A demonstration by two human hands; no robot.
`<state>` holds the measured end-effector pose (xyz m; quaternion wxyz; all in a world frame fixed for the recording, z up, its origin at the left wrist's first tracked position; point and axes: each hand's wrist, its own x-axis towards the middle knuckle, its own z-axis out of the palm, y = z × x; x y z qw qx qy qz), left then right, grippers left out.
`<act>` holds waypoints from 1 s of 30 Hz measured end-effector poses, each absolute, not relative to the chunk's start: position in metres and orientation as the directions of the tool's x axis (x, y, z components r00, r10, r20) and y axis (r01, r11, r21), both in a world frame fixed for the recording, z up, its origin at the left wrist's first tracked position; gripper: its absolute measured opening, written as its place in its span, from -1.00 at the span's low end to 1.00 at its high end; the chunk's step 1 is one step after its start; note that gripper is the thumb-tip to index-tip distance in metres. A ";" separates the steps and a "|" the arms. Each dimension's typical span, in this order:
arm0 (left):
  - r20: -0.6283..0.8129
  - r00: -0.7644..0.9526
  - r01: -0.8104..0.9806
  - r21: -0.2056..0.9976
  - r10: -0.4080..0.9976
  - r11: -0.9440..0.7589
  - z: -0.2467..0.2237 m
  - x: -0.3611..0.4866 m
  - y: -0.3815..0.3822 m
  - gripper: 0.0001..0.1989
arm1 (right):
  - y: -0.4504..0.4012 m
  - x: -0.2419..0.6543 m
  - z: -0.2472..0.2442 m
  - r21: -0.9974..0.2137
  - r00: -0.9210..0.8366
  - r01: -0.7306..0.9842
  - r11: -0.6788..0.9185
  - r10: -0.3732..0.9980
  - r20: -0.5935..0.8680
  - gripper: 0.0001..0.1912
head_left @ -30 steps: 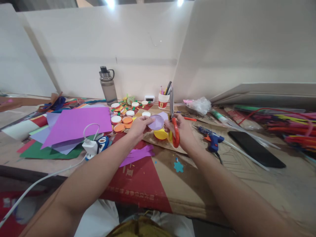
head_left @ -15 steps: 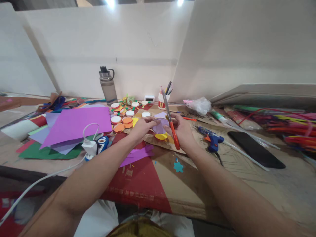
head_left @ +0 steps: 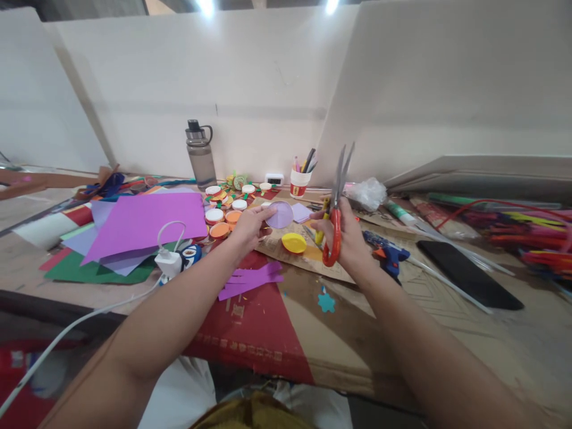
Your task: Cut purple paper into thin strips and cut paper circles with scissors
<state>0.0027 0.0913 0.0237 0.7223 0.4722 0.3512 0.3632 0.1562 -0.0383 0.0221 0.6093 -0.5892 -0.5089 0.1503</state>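
Observation:
My left hand [head_left: 249, 229] pinches the edge of a round pale purple disc [head_left: 280, 215], held above the table. In my right hand [head_left: 346, 235] is a pair of scissors [head_left: 334, 221] with red handles, the slightly parted blades pointing up and away from me. Between the hands, a round yellow piece [head_left: 294, 242] lies on the brown cardboard [head_left: 308, 333]. Just behind it is a pale purple paper piece [head_left: 302, 213]. A yellow-handled tool [head_left: 322, 229] shows beside my right fingers; whether they touch it I cannot tell.
Left are coloured paper sheets [head_left: 152, 223], a white plug [head_left: 170, 262] with its cable, and several round white and orange pieces [head_left: 219, 230]. A water bottle [head_left: 200, 158] and a pen cup [head_left: 300, 182] stand behind. Right lie a blue glue gun [head_left: 389, 256] and a black phone-like slab [head_left: 469, 274].
My hands have moved apart. The scissors went right with my right hand, away from the purple disc, which stays in my left hand. The yellow piece is now in full view.

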 end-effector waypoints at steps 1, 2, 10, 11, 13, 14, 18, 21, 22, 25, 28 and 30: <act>-0.170 0.474 -0.199 0.935 0.864 0.293 0.024 0.002 0.092 -0.83 | -0.040 0.157 0.024 -0.861 0.425 0.454 0.230 0.794 0.436 -0.63; -0.172 0.459 -0.200 0.936 0.872 0.290 0.024 0.002 0.093 -0.83 | -0.041 0.156 0.026 -0.857 0.407 0.475 0.199 0.814 0.415 -0.65; 0.070 0.431 -0.125 0.992 0.900 -0.018 0.021 0.002 0.096 -0.69 | -0.058 0.135 0.049 -0.841 0.189 0.541 0.022 0.971 0.147 -0.74; 0.079 0.427 -0.122 0.992 0.901 -0.030 0.021 0.001 0.097 -0.68 | -0.059 0.133 0.051 -0.847 0.178 0.531 -0.009 0.979 0.101 -0.72; 0.080 0.416 -0.116 0.993 0.906 -0.034 0.020 0.001 0.098 -0.68 | -0.061 0.130 0.053 -0.864 0.171 0.498 -0.076 0.985 0.012 -0.71; 0.083 0.414 -0.114 0.993 0.907 -0.039 0.020 0.000 0.098 -0.68 | -0.062 0.129 0.054 -0.868 0.171 0.486 -0.105 0.985 -0.023 -0.71; 0.144 0.429 -0.110 0.988 0.891 -0.107 0.017 -0.001 0.100 -0.72 | -0.064 0.125 0.058 -0.846 0.177 0.506 -0.168 0.980 -0.089 -0.72; 0.185 0.437 -0.097 0.983 0.880 -0.158 0.016 -0.002 0.100 -0.76 | -0.065 0.123 0.061 -0.829 0.173 0.528 -0.187 0.979 -0.111 -0.71; 0.195 0.438 -0.089 0.981 0.878 -0.173 0.016 -0.002 0.100 -0.76 | -0.066 0.122 0.062 -0.826 0.169 0.530 -0.191 0.979 -0.118 -0.71; 0.225 0.437 -0.059 0.973 0.871 -0.222 0.017 -0.003 0.099 -0.76 | -0.066 0.121 0.062 -0.832 0.164 0.521 -0.192 0.979 -0.123 -0.71; 0.245 0.437 -0.042 0.967 0.866 -0.252 0.018 -0.003 0.098 -0.78 | -0.066 0.121 0.061 -0.851 0.168 0.487 -0.199 0.977 -0.133 -0.71; 0.245 0.440 -0.038 0.966 0.864 -0.255 0.019 -0.003 0.098 -0.80 | -0.065 0.121 0.060 -0.861 0.165 0.470 -0.196 0.977 -0.132 -0.70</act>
